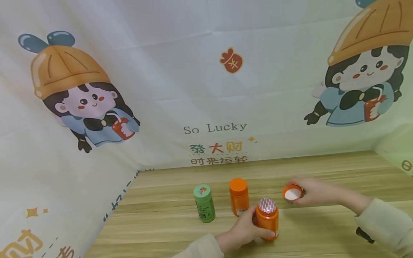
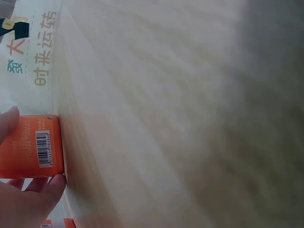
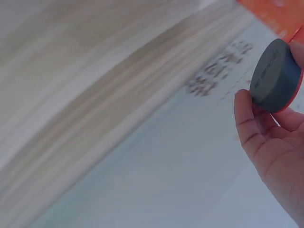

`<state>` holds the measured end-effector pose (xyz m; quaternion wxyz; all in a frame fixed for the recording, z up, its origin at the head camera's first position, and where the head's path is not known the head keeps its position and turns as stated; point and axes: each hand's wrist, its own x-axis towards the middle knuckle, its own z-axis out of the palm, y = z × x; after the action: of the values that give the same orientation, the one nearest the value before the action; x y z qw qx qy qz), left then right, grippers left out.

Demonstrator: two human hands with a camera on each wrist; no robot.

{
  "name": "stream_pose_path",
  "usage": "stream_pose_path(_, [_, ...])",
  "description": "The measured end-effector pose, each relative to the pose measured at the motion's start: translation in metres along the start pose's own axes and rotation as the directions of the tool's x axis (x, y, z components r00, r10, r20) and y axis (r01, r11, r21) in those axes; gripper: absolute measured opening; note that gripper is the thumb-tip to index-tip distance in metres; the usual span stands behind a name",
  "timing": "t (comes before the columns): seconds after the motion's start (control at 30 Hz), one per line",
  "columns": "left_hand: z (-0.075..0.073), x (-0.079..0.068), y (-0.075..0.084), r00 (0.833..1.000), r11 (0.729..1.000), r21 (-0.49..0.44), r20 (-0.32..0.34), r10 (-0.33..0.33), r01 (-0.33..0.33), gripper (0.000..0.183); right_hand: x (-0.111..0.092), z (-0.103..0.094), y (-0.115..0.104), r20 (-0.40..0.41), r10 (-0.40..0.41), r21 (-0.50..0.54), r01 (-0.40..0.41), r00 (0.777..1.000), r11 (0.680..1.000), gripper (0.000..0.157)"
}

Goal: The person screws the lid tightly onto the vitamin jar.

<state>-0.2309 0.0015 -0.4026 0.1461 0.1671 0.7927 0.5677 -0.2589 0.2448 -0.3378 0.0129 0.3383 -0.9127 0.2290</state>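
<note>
Fingers and thumb of my left hand (image 1: 240, 229) wrap round an orange bottle (image 1: 268, 225) standing on the wooden table. Its mouth is covered by a patterned silvery foil seal (image 1: 267, 205). The left wrist view shows a barcode on the side of this bottle (image 2: 23, 147) near its base. To the right, my right hand (image 1: 319, 191) pinches a round screw cap (image 1: 293, 194), its white inside facing the head camera. The cap (image 3: 275, 78) has a dark grey outer face with raised lettering and an orange rim in the right wrist view. It is apart from the bottle.
A second orange bottle (image 1: 239, 197) with its orange lid on stands just behind the held one. Left of it is a green bottle (image 1: 204, 206) with a lid. A small black object (image 1: 364, 235) lies by the right sleeve. Printed cloth (image 1: 155, 107) borders the table (image 1: 155, 200).
</note>
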Motion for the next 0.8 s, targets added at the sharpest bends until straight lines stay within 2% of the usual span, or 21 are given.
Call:
stream_pose_path(0.13, [-0.001, 0.0, -0.001, 1.0, 1.0, 0.01, 0.022, 0.017, -0.018, 0.064, 0.005, 0.0, -0.016, -0.009, -0.089, 0.012, 0.09, 0.996, 0.996, 0.046])
stream_pose_path(0.27, [-0.002, 0.001, -0.002, 0.999, 1.0, 0.005, 0.044, 0.021, -0.021, 0.063, 0.008, 0.0, -0.027, 0.003, -0.126, 0.024, 0.126, 0.992, 0.992, 0.046])
stream_pose_path(0.4, [-0.002, 0.002, -0.003, 0.999, 1.0, 0.004, 0.051, 0.02, -0.02, 0.062, 0.009, -0.001, -0.033, 0.006, -0.152, -0.019, 0.152, 0.988, 0.988, 0.045])
stream_pose_path(0.57, [-0.002, 0.002, -0.002, 0.999, 1.0, 0.017, 0.044, 0.0, -0.001, 0.061, 0.009, -0.004, -0.037, 0.01, -0.155, -0.058, 0.155, 0.988, 0.986, 0.049])
stream_pose_path(0.8, [-0.003, 0.002, -0.001, 0.999, 1.0, 0.019, 0.046, -0.018, 0.017, 0.059, 0.01, -0.006, -0.044, 0.033, -0.14, 0.014, 0.14, 0.99, 0.99, 0.057])
